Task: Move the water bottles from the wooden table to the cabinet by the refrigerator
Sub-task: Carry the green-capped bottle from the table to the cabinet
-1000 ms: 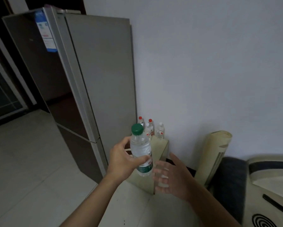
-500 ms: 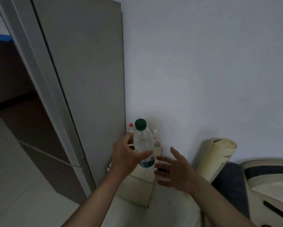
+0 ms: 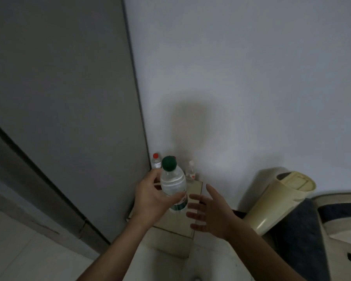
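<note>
My left hand (image 3: 152,197) grips a clear water bottle (image 3: 173,182) with a green cap, held tilted above the small pale cabinet (image 3: 176,224) beside the grey refrigerator (image 3: 69,110). My right hand (image 3: 209,212) hovers just right of the bottle, fingers spread, holding nothing. At the back of the cabinet top stand small bottles: a red-capped bottle (image 3: 156,161) against the refrigerator and a white-capped bottle (image 3: 190,172) near the wall. A third one is mostly hidden behind the held bottle.
A white wall (image 3: 241,78) rises behind the cabinet. A cream tower fan (image 3: 280,197) leans right of it, next to a dark cushion and a cream appliance (image 3: 345,220). Pale floor tiles (image 3: 28,256) lie at lower left.
I have moved closer to the cabinet; the refrigerator and cabinet fill more of the view. The bottle in my left hand now hangs over the cabinet top. My right hand stays open beside it.
</note>
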`<action>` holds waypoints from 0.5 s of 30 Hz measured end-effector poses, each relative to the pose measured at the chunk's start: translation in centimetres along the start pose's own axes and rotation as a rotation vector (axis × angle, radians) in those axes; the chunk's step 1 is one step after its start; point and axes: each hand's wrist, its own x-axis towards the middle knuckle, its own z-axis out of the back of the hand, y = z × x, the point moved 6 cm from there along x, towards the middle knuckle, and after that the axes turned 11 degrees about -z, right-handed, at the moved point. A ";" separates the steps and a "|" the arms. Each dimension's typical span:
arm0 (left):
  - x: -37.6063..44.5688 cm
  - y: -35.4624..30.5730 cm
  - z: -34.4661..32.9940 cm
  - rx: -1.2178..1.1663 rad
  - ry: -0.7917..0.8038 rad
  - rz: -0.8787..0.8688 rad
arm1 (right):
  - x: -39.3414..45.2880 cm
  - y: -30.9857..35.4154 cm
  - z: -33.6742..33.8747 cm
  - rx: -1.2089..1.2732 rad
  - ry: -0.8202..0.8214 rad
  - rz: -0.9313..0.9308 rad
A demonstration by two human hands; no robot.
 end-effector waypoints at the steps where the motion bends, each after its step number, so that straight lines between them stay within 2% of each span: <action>1: 1.0 0.5 -0.6 0.005 0.013 0.016 | 1.1 0.8 0.3 -0.010 0.003 -0.012; 7: 5.8 3.4 -3.5 0.014 0.035 0.091 | 6.5 4.9 1.9 -0.056 0.012 -0.047; 12: 7.8 6.6 -4.2 0.000 0.027 0.170 | 9.0 6.7 2.9 -0.154 -0.042 -0.023; 15: 8.9 8.3 -4.5 0.027 0.045 0.155 | 10.0 7.8 3.4 -0.255 -0.111 0.034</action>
